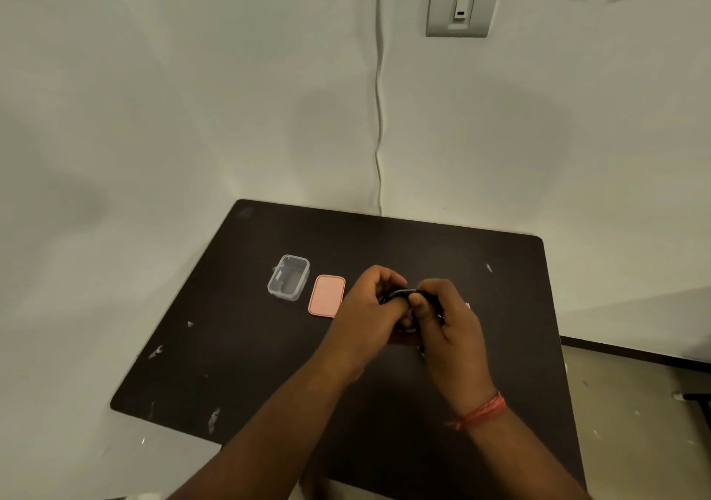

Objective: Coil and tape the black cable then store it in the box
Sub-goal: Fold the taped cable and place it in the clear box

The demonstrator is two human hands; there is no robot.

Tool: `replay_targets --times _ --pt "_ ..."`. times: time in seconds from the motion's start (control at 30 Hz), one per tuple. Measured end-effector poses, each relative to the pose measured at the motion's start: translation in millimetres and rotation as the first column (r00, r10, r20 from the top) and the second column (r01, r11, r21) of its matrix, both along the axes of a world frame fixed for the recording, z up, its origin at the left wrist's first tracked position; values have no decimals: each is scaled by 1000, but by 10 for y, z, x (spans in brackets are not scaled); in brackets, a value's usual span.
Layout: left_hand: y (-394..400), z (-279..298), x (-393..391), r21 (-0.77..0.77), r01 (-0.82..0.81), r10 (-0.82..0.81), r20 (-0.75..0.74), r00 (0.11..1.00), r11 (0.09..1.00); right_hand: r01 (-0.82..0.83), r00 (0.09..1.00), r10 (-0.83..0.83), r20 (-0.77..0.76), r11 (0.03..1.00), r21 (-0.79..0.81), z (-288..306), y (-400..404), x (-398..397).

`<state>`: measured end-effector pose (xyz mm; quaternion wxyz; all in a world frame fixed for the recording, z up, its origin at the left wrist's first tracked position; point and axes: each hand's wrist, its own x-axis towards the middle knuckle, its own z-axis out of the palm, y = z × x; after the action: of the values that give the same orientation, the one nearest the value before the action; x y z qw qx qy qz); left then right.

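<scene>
While the black cable (400, 294) sits bunched between both hands above the dark table (238, 365), the step in hand looks like coiling or binding; whether tape is on it I cannot tell. The left hand (369, 307) and right hand (446, 322) have fingers curled tight on the bundle. Next, the coil must reach the open clear box (288, 277), beside its pink lid (327, 295).
</scene>
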<state>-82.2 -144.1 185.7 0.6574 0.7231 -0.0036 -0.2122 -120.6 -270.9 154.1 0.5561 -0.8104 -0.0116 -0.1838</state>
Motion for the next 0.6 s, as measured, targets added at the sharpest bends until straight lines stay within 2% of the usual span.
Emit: replay_targets --times 0.27,0.47,0.6 --pt "305 -22 324 -333 27 -75 -131 989 943 27 996 -25 -88 999 29 -19 160 249" --pt "589 -108 715 -192 38 -46 -37 998 981 -11 983 13 -184 1000 13 17 419 585" --pt "801 -209 945 -119 10 -9 12 1000 993 -50 946 108 -304 980 193 -35 617 835"
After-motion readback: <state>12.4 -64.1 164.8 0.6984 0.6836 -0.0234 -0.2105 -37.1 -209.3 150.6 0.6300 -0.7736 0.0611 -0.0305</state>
